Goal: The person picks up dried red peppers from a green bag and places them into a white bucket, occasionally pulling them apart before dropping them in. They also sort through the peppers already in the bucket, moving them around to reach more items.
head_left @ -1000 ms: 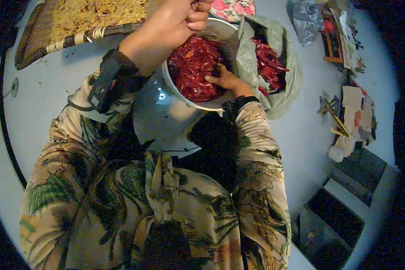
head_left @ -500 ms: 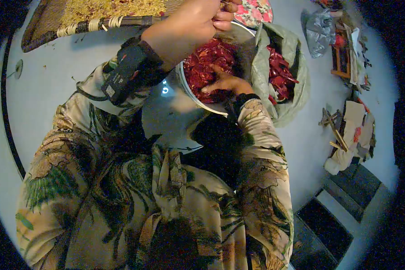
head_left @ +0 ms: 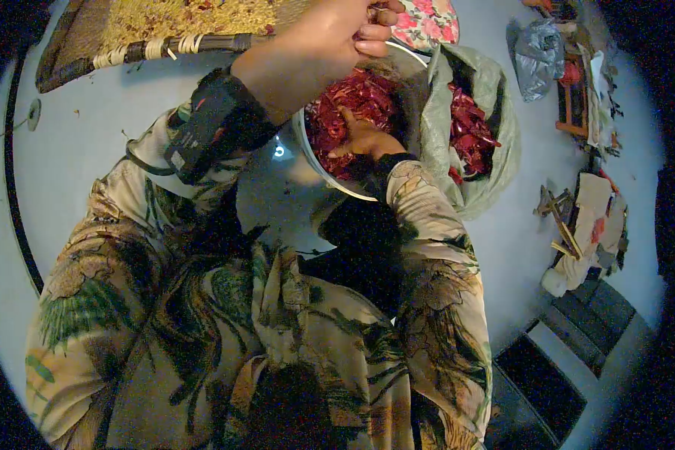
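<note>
My left hand (head_left: 345,34) is raised at the top, above the bucket. Its fingers are curled closed, and whatever they may hold is hidden. Down inside a pale-rimmed bucket (head_left: 350,190), my right hand (head_left: 366,138) touches a heap of dried red chillies (head_left: 364,90). Thumb and a finger of that hand are spread apart over the chillies; the other fingertips are hard to make out. Close on the bucket's right stands a pale green woven sack (head_left: 495,180), its mouth open, with more red chillies (head_left: 469,127) in it.
A woven tray (head_left: 67,56) of yellow grains or seeds lies at the upper left. Behind the bucket is a floral-patterned round thing (head_left: 431,21). A grey plastic bag (head_left: 538,56), a wooden frame (head_left: 572,109) and cardboard pieces (head_left: 591,199) lie along the right.
My right hand has shifted slightly left within the bucket, and its thumb and finger have moved over the chillies. My left hand stays nearly in place. The whole view has shifted slightly.
</note>
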Demonstrator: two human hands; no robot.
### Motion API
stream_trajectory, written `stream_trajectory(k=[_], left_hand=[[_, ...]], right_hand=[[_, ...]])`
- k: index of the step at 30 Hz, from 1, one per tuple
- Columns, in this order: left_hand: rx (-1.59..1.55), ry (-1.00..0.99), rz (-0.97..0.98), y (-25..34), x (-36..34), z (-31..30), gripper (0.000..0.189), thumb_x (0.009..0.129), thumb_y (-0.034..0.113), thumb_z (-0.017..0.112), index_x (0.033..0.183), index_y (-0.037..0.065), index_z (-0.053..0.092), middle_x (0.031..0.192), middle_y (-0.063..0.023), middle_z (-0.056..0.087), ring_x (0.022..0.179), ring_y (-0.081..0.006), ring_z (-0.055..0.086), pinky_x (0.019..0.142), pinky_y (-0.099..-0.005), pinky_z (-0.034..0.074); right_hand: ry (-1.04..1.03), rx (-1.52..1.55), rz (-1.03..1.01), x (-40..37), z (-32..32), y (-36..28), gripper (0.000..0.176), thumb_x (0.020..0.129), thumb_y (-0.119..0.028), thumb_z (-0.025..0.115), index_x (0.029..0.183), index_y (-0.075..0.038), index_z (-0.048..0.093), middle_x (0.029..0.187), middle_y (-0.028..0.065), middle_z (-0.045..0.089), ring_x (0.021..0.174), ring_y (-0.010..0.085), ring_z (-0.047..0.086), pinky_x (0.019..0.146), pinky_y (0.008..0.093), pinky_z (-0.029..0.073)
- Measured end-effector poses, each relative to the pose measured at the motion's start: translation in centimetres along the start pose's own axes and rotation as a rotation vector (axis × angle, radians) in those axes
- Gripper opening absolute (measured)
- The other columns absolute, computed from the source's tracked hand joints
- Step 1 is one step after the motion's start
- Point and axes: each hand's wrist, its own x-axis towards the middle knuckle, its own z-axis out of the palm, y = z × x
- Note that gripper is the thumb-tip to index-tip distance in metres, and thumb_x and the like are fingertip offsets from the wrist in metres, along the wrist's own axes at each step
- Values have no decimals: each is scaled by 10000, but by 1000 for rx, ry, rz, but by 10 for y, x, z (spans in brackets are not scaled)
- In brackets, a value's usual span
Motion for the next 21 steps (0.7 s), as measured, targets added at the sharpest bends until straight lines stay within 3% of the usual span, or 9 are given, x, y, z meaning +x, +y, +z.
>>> stream_trajectory(k=[5, 8, 10, 12, 14, 17, 20, 21], left_hand=[[34, 4, 4, 2, -4, 6, 141, 938, 157, 388, 833, 65, 406, 660, 7, 380, 477, -72, 265, 409, -206, 214], [35, 44, -10, 3, -5, 10, 139, 937, 155, 389, 832, 65, 408, 657, 6, 384, 476, -70, 264, 407, -204, 214], [43, 47, -24, 3, -3, 9, 142, 937, 156, 388, 831, 65, 412, 654, 6, 389, 475, -70, 266, 405, -203, 215], [34, 16, -15, 3, -2, 8, 143, 937, 156, 386, 832, 63, 414, 650, 5, 389, 474, -70, 269, 402, -204, 215], [30, -6, -11, 4, -2, 8, 145, 938, 156, 384, 832, 62, 414, 648, 5, 389, 473, -70, 270, 401, -203, 216], [28, -18, -10, 3, -5, 10, 146, 938, 157, 382, 834, 60, 414, 646, 8, 385, 472, -68, 268, 401, -202, 217], [24, -15, -9, 2, -8, 12, 148, 939, 160, 384, 836, 58, 415, 645, 9, 382, 471, -66, 265, 401, -201, 215], [24, -13, -7, 2, -10, 13, 150, 939, 161, 384, 836, 58, 416, 646, 10, 383, 470, -66, 265, 401, -201, 215]], right_hand=[[-2, 51, -65, 12, 1, 11, 1021, 584, -361, 807, 1388, -85, 241, 1183, 302, 495, 1144, 409, 463, 942, 437, 386], [21, -7, -115, 23, 7, 15, 890, 649, -284, 772, 1370, -82, 290, 1124, 288, 537, 1078, 374, 524, 892, 406, 431], [-160, 536, 95, 35, 9, 23, 785, 682, -188, 739, 1345, -74, 334, 1087, 234, 573, 982, 311, 563, 819, 352, 458], [-193, 748, 153, 33, 8, 25, 703, 700, -97, 711, 1318, -70, 377, 1043, 172, 595, 860, 239, 578, 727, 302, 469], [-79, 629, 56, 17, 7, 22, 650, 701, -10, 687, 1290, -69, 418, 993, 102, 605, 712, 159, 567, 617, 256, 464], [344, 383, -415, 17, 18, 42, 613, 673, 40, 691, 1235, -73, 473, 910, 36, 581, 570, 105, 508, 507, 254, 438], [213, 653, -185, -12, -9, 30, 601, 658, 43, 703, 1208, -60, 484, 906, 21, 571, 636, 97, 537, 572, 254, 476], [115, 740, 42, -45, -38, 2, 561, 668, 24, 700, 1183, -50, 492, 933, 11, 584, 779, 108, 557, 702, 265, 486]])
